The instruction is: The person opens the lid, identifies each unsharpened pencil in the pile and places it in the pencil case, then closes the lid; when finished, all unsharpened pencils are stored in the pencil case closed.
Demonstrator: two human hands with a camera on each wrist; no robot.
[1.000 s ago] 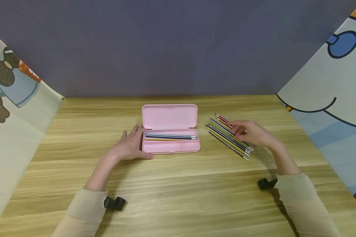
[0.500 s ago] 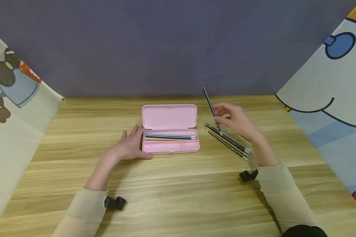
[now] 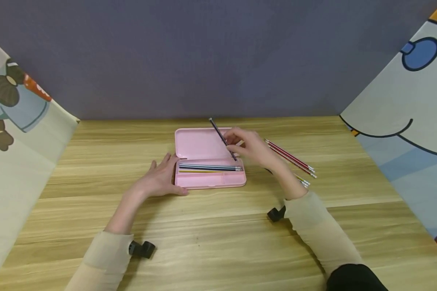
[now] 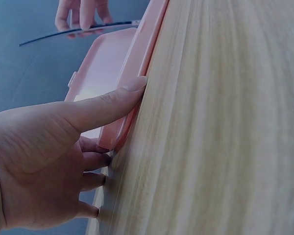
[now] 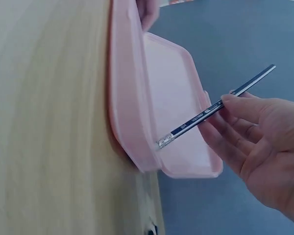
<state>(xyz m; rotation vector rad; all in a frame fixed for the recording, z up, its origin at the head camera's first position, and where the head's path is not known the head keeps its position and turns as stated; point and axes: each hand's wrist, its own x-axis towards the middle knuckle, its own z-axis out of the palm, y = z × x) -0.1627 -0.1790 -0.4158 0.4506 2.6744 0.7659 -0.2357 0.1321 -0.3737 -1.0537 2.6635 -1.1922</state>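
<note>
A pink pencil case (image 3: 200, 179) lies with its lid (image 3: 196, 143) raised back on the table. Several pencils (image 3: 207, 167) lie side by side in its long rear compartment; the front compartments show bare pink plastic. My left hand (image 3: 158, 180) rests against the case's left end, its thumb along the front wall and its fingers fairly straight. Between thumb and fingertips, my right hand (image 3: 253, 147) pinches a dark striped pencil (image 5: 201, 116). That pencil hangs tilted above the case's right part, its silver eraser end low near the rim.
Right of the case lie red pencils (image 3: 291, 155). More pencils (image 3: 303, 182) are mostly hidden under my right forearm. A dark grey panel (image 3: 211, 60) stands along the table's back edge, with cartoon-printed panels (image 3: 415, 101) at the sides.
My right hand has picked the dark pencil from the loose pencils and carried it left over the case. The left hand has stayed put.
</note>
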